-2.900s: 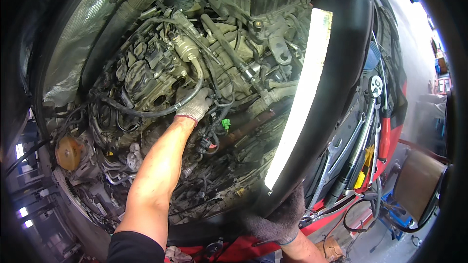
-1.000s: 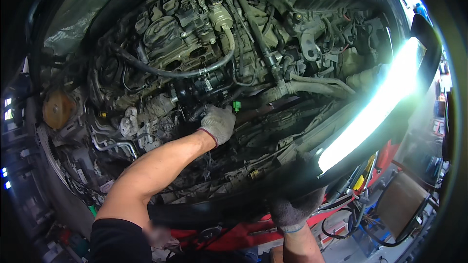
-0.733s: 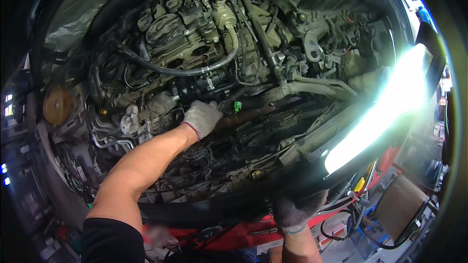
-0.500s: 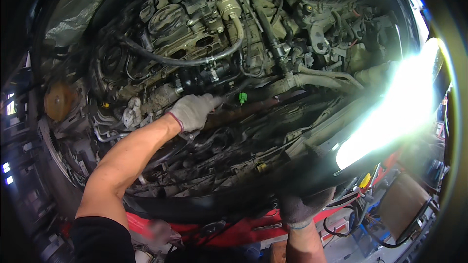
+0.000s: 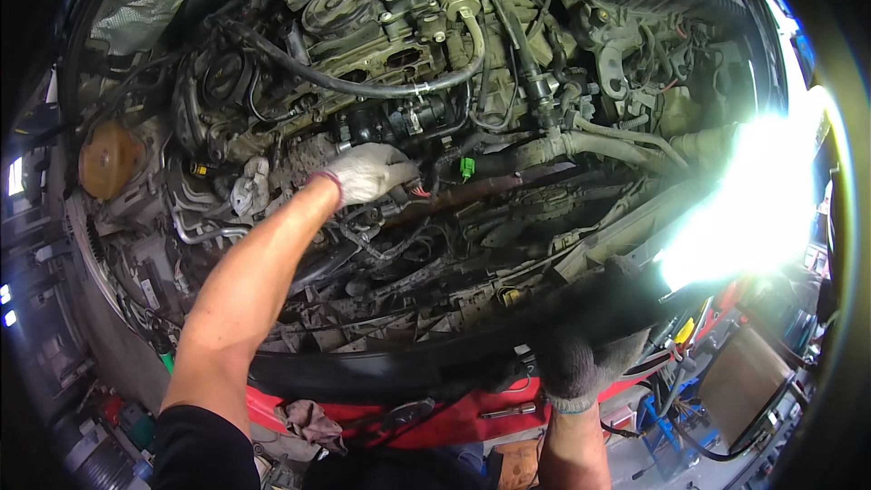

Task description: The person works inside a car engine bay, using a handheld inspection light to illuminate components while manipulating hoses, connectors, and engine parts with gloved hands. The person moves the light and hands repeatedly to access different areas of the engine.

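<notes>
In a light grey work glove, my left hand [image 5: 367,174] reaches into an engine bay, its fingers bent and closed beside a black pipe section. Small reddish wires [image 5: 419,191] show just under its fingertips; what the fingers pinch is hidden. A green connector [image 5: 466,168] sits just right of the fingertips. My right hand [image 5: 581,367], in a darker grey glove, is closed around the black body of a glowing work light [image 5: 739,209] over the front right of the bay. The engine [image 5: 390,59] lies beyond both hands, with a black hose [image 5: 336,86] curving across it.
An orange-brown reservoir [image 5: 111,161] stands at the left. A crumpled cloth [image 5: 310,425] and a metal tool [image 5: 508,411] lie on the red front panel [image 5: 445,422]. A brown-topped seat or board [image 5: 746,379] is at the lower right.
The view has shifted, so the engine sits slightly further right and lower. My left hand stays at the wires with its fingers angled further down. The work light has moved a little right.
</notes>
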The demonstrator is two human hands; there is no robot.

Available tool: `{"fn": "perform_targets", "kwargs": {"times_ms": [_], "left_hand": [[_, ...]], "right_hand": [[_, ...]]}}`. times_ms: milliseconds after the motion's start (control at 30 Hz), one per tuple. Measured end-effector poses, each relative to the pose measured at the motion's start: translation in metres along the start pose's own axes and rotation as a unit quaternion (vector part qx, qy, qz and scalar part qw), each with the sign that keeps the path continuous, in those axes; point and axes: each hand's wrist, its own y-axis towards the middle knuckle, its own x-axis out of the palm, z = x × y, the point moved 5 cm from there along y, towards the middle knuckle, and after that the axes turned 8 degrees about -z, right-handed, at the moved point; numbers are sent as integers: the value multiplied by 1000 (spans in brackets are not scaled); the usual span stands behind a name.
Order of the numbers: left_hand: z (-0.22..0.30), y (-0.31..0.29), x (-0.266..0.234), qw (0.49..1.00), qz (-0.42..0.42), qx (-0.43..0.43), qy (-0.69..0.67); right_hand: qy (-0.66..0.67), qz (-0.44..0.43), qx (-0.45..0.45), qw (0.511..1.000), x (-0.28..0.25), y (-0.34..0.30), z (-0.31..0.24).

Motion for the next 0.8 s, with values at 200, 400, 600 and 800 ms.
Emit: {"fn": "perform_targets", "kwargs": {"times_ms": [200,400,600,800], "left_hand": [[-8,13,32,967,135,-18,215],[-7,20,53,986,76,36,143],[45,11,42,921,167,43,349],[46,38,93,937,96,123,311]], "right_hand": [[-226,58,28,972,5,6,-11],[-217,14,50,975,5,5,-15],[-199,-30,2,980,10,10,-21],[-33,-40,24,998,14,11,-26]]}}
